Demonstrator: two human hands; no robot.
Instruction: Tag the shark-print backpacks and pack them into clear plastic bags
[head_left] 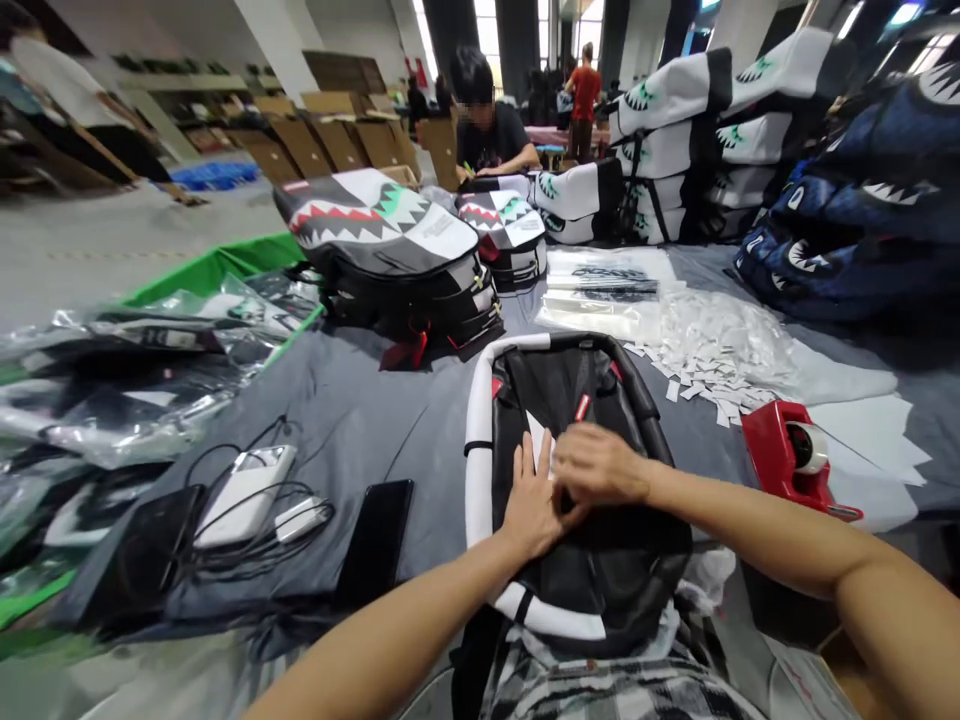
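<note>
A black backpack with a white-and-black padded rim [600, 570] lies in front of me, at the table's near edge. My left hand [531, 505] rests on its middle, fingers spread over a small white paper piece [535, 436]. Beside it, touching, is my right hand [600, 463], its fingers curled; a red-and-white strip [582, 407] shows just above the knuckles. What the right fingers hold, if anything, is hidden.
Shark-face backpacks [390, 225] stand behind, and more are stacked at right. A red tape dispenser [787, 455], white tags [712, 375], a phone [376, 530] and a power bank [247, 495] lie around. Bagged items [150, 400] fill the left. A person [491, 135] works across the table.
</note>
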